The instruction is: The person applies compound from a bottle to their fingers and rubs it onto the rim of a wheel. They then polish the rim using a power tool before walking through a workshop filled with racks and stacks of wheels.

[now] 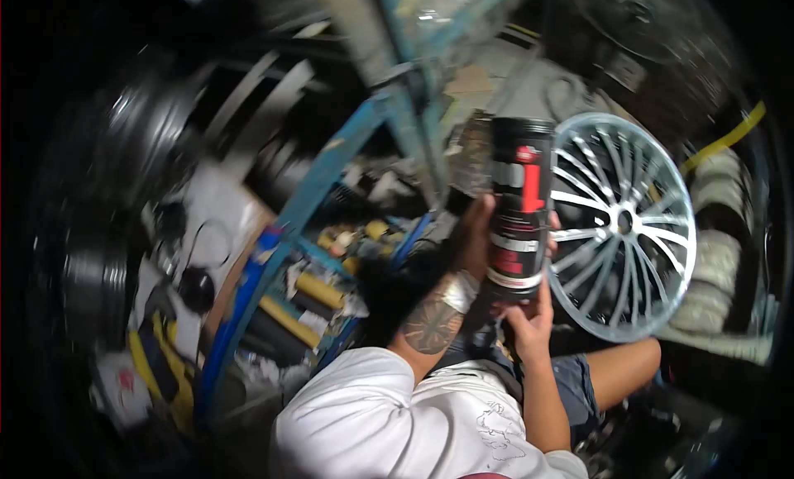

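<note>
A tall black canister (518, 206) with red and white print is held upright in front of me. My left hand (477, 235) is wrapped round its left side, with the fingers partly hidden behind it. Near its lower right edge is my right hand (532, 318), whose fingers grip the bottom and right side. Just to the right of the canister stands a silver multi-spoke wheel rim (626, 221), partly covered by the canister at its left edge.
A blue metal frame (331, 161) rises on the left, with yellow and black rolls (318, 290) on its shelf. Dark rims (95, 264) are stacked at far left. A yellow and black item (165, 363) lies lower left. White wrapped items (715, 256) stand at right.
</note>
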### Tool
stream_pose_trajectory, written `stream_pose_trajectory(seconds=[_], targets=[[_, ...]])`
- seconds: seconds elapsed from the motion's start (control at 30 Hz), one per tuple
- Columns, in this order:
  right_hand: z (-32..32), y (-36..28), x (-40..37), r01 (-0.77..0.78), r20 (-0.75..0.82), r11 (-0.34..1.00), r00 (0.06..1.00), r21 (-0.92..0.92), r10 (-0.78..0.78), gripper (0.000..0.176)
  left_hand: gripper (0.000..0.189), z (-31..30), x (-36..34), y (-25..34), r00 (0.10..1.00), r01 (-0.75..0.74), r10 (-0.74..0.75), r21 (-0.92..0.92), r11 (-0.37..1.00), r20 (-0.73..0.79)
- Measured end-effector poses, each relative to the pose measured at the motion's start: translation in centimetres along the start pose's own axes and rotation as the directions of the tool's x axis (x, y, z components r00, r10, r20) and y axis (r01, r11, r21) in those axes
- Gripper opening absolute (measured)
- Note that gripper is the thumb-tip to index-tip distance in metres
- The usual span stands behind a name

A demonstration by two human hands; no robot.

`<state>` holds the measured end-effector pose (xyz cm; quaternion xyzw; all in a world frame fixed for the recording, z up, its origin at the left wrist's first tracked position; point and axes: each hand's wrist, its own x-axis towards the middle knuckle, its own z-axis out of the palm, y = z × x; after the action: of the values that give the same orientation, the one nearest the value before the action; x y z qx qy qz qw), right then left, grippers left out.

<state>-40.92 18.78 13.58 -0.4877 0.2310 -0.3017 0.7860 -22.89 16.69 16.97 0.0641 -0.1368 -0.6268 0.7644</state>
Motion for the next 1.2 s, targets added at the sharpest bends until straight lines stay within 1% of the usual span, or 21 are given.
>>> stream_pose_trajectory(seconds=[0.03, 0.07, 0.1, 0.13, 0.2, 0.27, 0.3, 0.37, 0.4, 0.47, 0.53, 0.57, 0.6, 0.73, 0.8, 0.87, 0.97, 1.03, 1.07, 1.13, 1.2], targets=[[0.0, 0.6, -0.3, -0.019, -0.013, 1.000, 1.000, -0.008, 0.019, 0.085, 0.088, -1.3, -0.7, 0.4, 0.998, -0.033, 0.030, 0.063, 0.997, 0.054], [0.3, 1.0, -0.3, -0.029, -0.035, 0.999, 0.999, -0.025, 0.028, 0.083, 0.108, -1.9, -1.0, 0.1, 0.998, -0.063, 0.064, 0.048, 0.997, -0.002], [1.0, 1.3, 0.0, 0.026, -0.081, 0.998, 0.996, -0.057, -0.031, 0.079, 0.108, -2.3, -1.2, 0.3, 0.995, -0.087, 0.087, 0.005, 0.996, -0.051], [1.5, 1.4, 0.0, 0.078, -0.143, 0.992, 0.985, -0.103, -0.092, 0.077, 0.109, -2.9, -1.2, -0.1, 0.991, -0.100, 0.094, -0.057, 0.993, -0.097], [2.2, 1.1, 0.7, 0.168, -0.203, 0.941, 0.951, -0.293, -0.233, 0.065, 0.113, -1.7, -1.1, 0.0, 0.992, -0.122, 0.127, -0.288, 0.950, -0.002], [2.6, 0.4, 0.8, 0.233, -0.102, 0.830, 0.940, -0.508, -0.326, 0.059, 0.114, -1.7, -2.0, 0.6, 0.990, -0.137, 0.137, -0.228, 0.964, -0.015], [1.9, 0.8, 0.8, 0.247, -0.037, 0.833, 0.952, -0.494, -0.305, 0.058, 0.114, -1.5, -2.3, 1.1, 0.991, -0.132, 0.127, -0.177, 0.975, -0.038], [1.3, 0.7, 0.8, 0.287, 0.010, 0.822, 0.946, -0.492, -0.324, 0.056, 0.096, 0.9, -2.3, 1.6, 0.963, -0.227, 0.210, -0.091, 0.970, -0.167], [1.1, 0.8, 0.8, 0.314, 0.014, 0.812, 0.936, -0.492, -0.353, 0.055, 0.086, 2.1, -2.3, 2.0, 0.948, -0.258, 0.247, -0.026, 0.966, -0.203], [1.4, 0.5, 0.7, 0.294, -0.037, 0.874, 0.942, -0.387, -0.333, 0.052, 0.080, 3.0, -2.3, 3.2, 0.919, -0.308, 0.352, 0.232, 0.923, -0.179], [2.7, -0.8, 1.1, 0.253, -0.139, 0.873, 0.931, -0.418, -0.336, 0.050, 0.080, 5.3, -2.2, 4.7, 0.908, -0.277, 0.373, 0.397, 0.875, -0.189], [2.3, -1.2, 1.3, 0.252, -0.115, 0.890, 0.942, -0.380, -0.316, 0.049, 0.078, 6.3, -1.6, 4.7, 0.917, -0.266, 0.344, 0.332, 0.905, -0.202], [3.1, -1.8, 1.7, 0.291, -0.123, 0.872, 0.924, -0.393, -0.363, 0.048, 0.075, 4.8, -0.1, 4.6, 0.959, -0.224, 0.255, 0.222, 0.949, -0.124], [3.8, -3.0, 4.2, 0.284, -0.226, 0.914, 0.908, -0.290, -0.354, 0.049, 0.073, 6.4, 4.8, 5.9, 0.956, -0.285, 0.291, 0.348, 0.893, 0.034], [3.9, -3.5, 6.9, 0.321, -0.237, 0.891, 0.883, -0.321, -0.404, 0.048, 0.072, 6.0, 7.8, 6.0, 0.936, -0.345, 0.351, 0.273, 0.898, 0.029], [3.7, -3.2, 8.5, 0.292, -0.227, 0.880, 0.892, -0.374, -0.392, 0.050, 0.079, 2.1, 9.9, 6.1, 0.983, -0.183, 0.178, 0.176, 0.967, 0.042], [4.3, -2.2, 9.2, 0.281, -0.225, 0.877, 0.894, -0.390, -0.387, 0.054, 0.081, -0.7, 10.6, 5.8, 0.988, -0.153, 0.153, -0.007, 0.988, -0.033], [4.2, -1.8, 9.1, 0.268, -0.290, 0.840, 0.853, -0.472, -0.435, 0.051, 0.078, -1.2, 10.2, 4.8, 0.988, -0.138, 0.130, -0.086, 0.987, -0.089], [3.9, -1.7, 8.9, 0.274, -0.295, 0.824, 0.840, -0.495, -0.456, 0.050, 0.077, -1.2, 10.0, 4.6, 0.993, -0.073, 0.058, -0.154, 0.985, -0.103], [2.6, -1.8, 8.2, 0.234, -0.253, 0.807, 0.870, -0.543, -0.423, 0.051, 0.077, -0.7, 9.3, 4.9, 0.988, -0.104, 0.093, -0.084, 0.991, -0.122], [1.7, -2.0, 7.7, 0.223, -0.222, 0.785, 0.882, -0.578, -0.415, 0.051, 0.076, -1.5, 10.0, 4.4, 0.991, -0.048, 0.031, -0.126, 0.991, -0.132]])
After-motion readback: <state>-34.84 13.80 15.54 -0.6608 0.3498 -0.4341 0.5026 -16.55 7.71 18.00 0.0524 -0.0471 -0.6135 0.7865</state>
